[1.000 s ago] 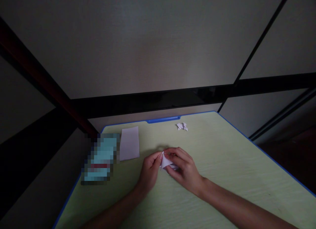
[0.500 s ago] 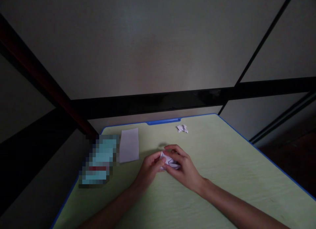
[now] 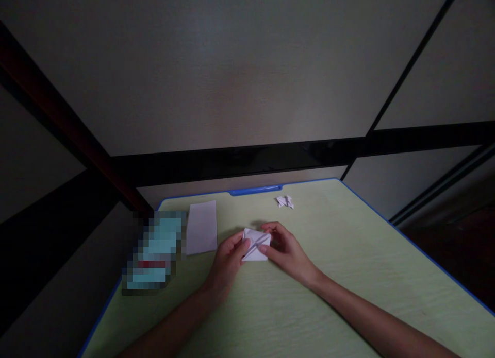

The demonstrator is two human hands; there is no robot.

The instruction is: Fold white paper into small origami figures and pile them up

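My left hand (image 3: 227, 259) grips the paper (image 3: 256, 243) by its left edge, thumb on top; my right hand (image 3: 289, 254) holds its right edge, thumb on its face. It sits between them, over the table (image 3: 356, 244).

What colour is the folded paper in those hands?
The folded paper looks white, slightly lilac; the head camera's view shows it best.

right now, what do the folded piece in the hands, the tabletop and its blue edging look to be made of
Folded piece: most likely paper, white and matt, judging by its flat facets and sharp creases.
Tabletop: perhaps wood-look laminate, fairly matt, pale green with faint grain-like streaks.
Blue edging: probably plastic, smooth and evenly coloured, with a slight sheen.
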